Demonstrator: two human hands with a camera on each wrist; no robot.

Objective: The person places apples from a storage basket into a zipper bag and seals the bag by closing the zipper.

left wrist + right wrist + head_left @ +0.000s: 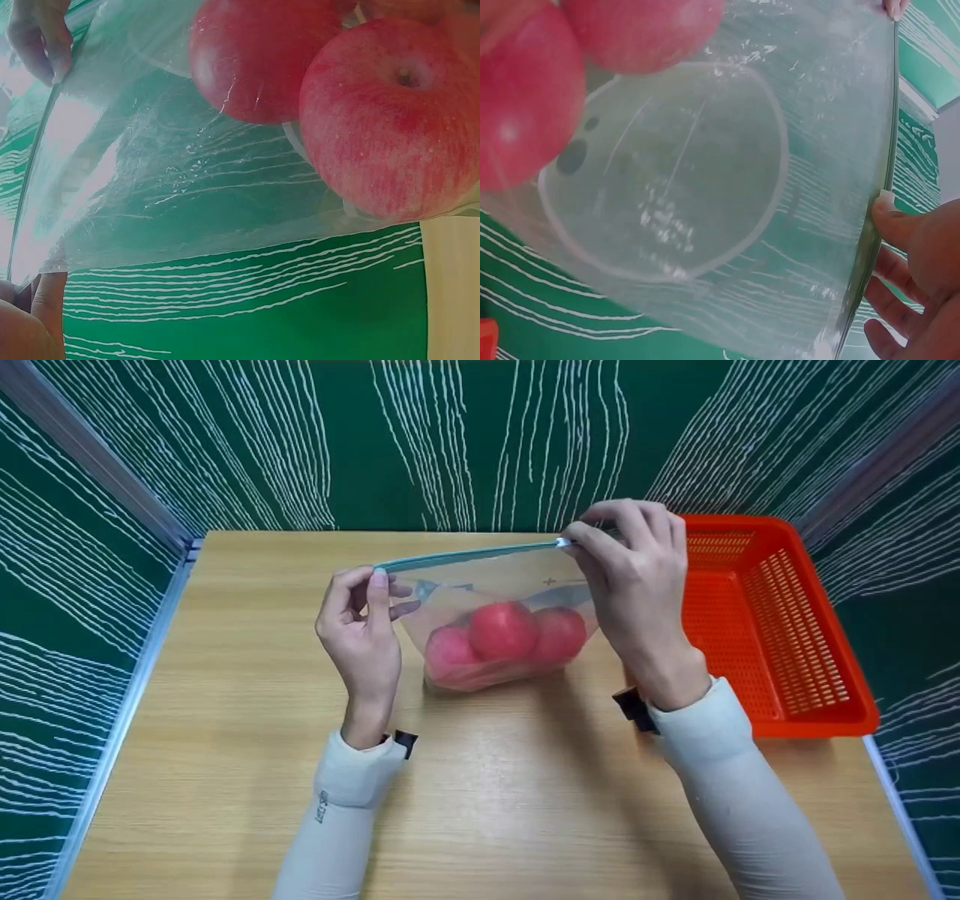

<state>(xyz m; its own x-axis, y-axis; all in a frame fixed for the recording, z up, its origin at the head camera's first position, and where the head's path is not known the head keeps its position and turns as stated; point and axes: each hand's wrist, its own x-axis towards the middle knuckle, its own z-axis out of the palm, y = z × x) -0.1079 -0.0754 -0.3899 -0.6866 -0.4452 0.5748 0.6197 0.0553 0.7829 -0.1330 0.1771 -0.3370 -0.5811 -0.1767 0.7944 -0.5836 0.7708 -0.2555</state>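
Observation:
A clear zip bag (499, 577) with a teal-edged top hangs upright between both hands, red apples (502, 630) gathered at its bottom. My left hand (366, 634) pinches the bag's top left corner between thumb and fingers. On the right side of the top edge, my right hand (641, 577) pinches the small white slider (564, 542). In the right wrist view the thumb presses that slider (886, 199), the other fingers behind the edge. Up close in the left wrist view, one apple (397, 112) shows its stem hollow through the plastic.
An orange plastic basket (829, 660) with slotted sides stands at the right, partly behind the right hand. Under everything lies a light wooden table (247, 675). Green walls (495, 442) with white wavy lines enclose its back and sides.

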